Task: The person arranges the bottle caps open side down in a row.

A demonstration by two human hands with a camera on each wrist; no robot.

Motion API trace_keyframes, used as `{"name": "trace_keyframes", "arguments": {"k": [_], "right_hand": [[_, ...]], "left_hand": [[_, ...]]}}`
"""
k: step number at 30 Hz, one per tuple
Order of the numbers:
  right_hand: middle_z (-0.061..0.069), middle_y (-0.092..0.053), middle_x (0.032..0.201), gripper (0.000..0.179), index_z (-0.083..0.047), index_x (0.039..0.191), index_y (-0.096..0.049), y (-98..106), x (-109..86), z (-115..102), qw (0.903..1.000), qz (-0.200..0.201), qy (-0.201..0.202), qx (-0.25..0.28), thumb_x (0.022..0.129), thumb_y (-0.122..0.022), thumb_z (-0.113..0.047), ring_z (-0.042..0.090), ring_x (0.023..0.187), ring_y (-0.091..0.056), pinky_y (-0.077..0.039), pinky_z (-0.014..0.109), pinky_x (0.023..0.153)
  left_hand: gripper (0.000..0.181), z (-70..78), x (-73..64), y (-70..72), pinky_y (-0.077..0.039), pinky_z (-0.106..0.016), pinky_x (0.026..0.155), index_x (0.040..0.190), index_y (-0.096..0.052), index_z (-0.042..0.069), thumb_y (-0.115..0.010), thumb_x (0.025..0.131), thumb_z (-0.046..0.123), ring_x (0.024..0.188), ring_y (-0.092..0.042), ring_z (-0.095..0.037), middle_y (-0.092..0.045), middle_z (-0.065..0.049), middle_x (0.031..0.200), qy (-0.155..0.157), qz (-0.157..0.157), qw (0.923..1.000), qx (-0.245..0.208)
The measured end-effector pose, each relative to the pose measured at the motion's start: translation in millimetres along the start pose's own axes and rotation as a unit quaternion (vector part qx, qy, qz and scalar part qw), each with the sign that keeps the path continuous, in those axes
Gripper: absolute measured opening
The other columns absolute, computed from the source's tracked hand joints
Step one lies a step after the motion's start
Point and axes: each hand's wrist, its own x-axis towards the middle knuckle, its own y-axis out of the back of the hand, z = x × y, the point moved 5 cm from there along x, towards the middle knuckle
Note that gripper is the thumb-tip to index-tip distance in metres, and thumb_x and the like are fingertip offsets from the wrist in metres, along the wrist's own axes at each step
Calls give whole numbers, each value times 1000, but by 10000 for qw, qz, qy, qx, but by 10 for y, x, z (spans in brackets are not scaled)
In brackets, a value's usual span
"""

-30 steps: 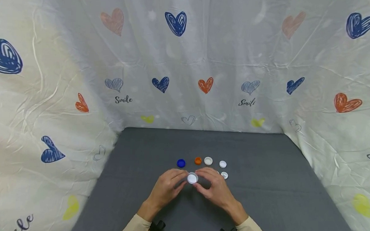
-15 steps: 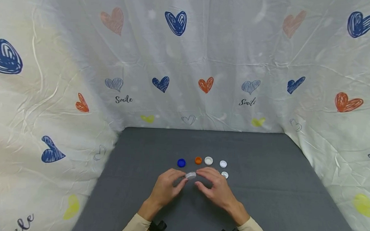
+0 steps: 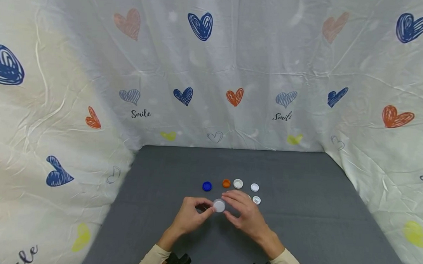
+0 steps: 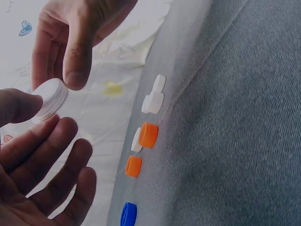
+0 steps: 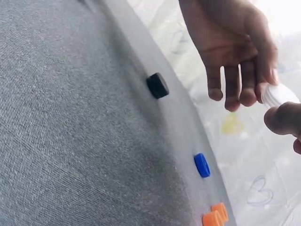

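Between the two hands, raised above the table, is a round white cap with a ridged, translucent side. My left hand pinches it at its left edge; the left wrist view shows the thumb on its face and fingers beneath. My right hand curves around the other side, its thumb at the rim. In the right wrist view, the cap's side is partly covered by the right thumb. Just beyond the hands lie a blue cap, an orange cap and a larger white cap.
Farther right are two small white caps, one at the back and one nearer. A second orange cap and a black cap show in the wrist views. Grey cloth covers the table, with a heart-printed curtain behind.
The white cap has turned from face up, to nearly edge-on, to face up again, now showing a duller face. My left fingers have shifted and bent more; the right hand has barely moved.
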Motion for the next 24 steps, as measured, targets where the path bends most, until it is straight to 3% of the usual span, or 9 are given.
{"name": "trace_keyframes", "arguments": {"k": [3,7,9,12,15,19,24], "right_hand": [[3,-68,127,61,-11,126,-69,-17,-4,-11,9999,-92,58,-62,68,-90,-9,26,115,-64,-45,34,105],[1,-68,127,58,-13,125,-70,-14,-22,-2,9998,-157,10,-143,71,-89,-13,24,116,-64,-46,38,103],[1,-68,127,57,-14,126,-70,-12,-34,8,9997,-177,-42,-145,72,-89,-15,24,116,-64,-46,39,103],[3,-69,126,55,-13,125,-70,-5,-57,23,9997,-173,-121,-122,74,-88,-16,26,116,-64,-45,38,105],[4,-70,124,53,-12,124,-70,0,-78,34,9997,-120,-176,-123,74,-88,-16,28,114,-65,-45,37,105],[5,-71,121,53,-12,122,-71,-4,-75,34,9996,-86,-245,-61,73,-89,-15,28,112,-66,-47,37,102],[3,-70,121,50,-13,123,-71,-32,-38,7,9990,-224,-387,33,76,-88,-19,24,113,-66,-50,38,98]], "left_hand": [[7,-8,-3,-21,-58,-27,68,92,-77,22,-77,89,28,72,-70,-10,-74,12,83,127,-181,9997,-96],[9,-5,-7,-30,-58,-29,67,94,-77,22,-76,90,30,72,-70,-10,-75,11,85,73,-237,9997,-24],[11,6,-11,-23,-59,-31,67,97,-77,21,-75,91,29,74,-70,-9,-75,10,88,-71,-163,9998,106],[18,41,-23,2,-60,-34,68,104,-76,16,-76,89,25,79,-71,-11,-76,5,96,-526,90,9974,486],[30,86,-45,16,-60,-34,73,112,-74,12,-80,85,22,90,-71,-12,-75,2,107,-1137,309,9864,1144],[43,143,-64,-1,-58,-32,85,121,-72,14,-85,80,23,104,-67,-11,-72,5,118,-1868,370,9633,1893],[45,184,-67,19,-55,-28,88,120,-72,16,-88,78,23,105,-64,-9,-72,8,116,-2200,365,9506,2160]]}}
